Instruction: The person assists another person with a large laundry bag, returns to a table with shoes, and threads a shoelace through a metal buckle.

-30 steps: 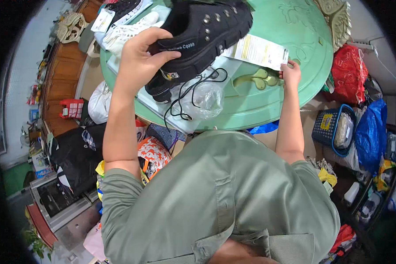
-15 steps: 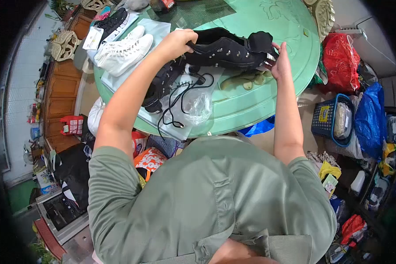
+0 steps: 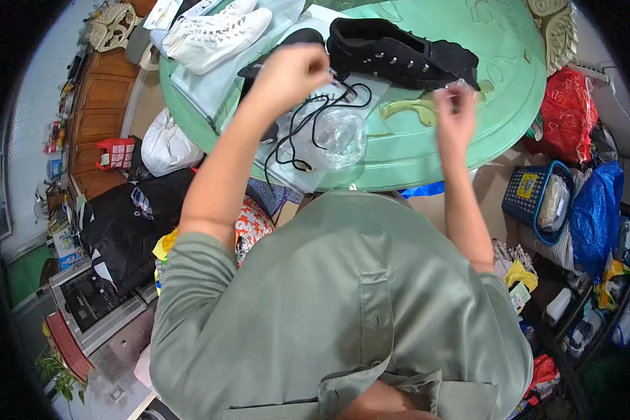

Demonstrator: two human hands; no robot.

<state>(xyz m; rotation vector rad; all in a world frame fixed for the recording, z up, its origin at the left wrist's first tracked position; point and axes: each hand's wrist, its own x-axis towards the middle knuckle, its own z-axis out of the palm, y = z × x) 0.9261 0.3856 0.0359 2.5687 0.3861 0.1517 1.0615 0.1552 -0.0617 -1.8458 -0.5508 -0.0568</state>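
Note:
One black shoe with metal eyelets lies on the green table, its toe to the right. My right hand is just below that toe, blurred, fingers bent. My left hand hovers over a second black shoe, which it partly hides; its fingers are curled and blurred. Whether either hand grips anything is unclear. Black laces trail across a crumpled clear plastic bag below the shoes. A pair of white shoes rests at the upper left.
A white bag and a black bag are left of the table. At the right are a red bag, a blue basket and a blue bag. A carved chair back stands near the table's right edge.
The black shoe held between both hands half a second ago now lies on the table, and both hands have come off it. The white printed paper seen a second ago is out of sight.

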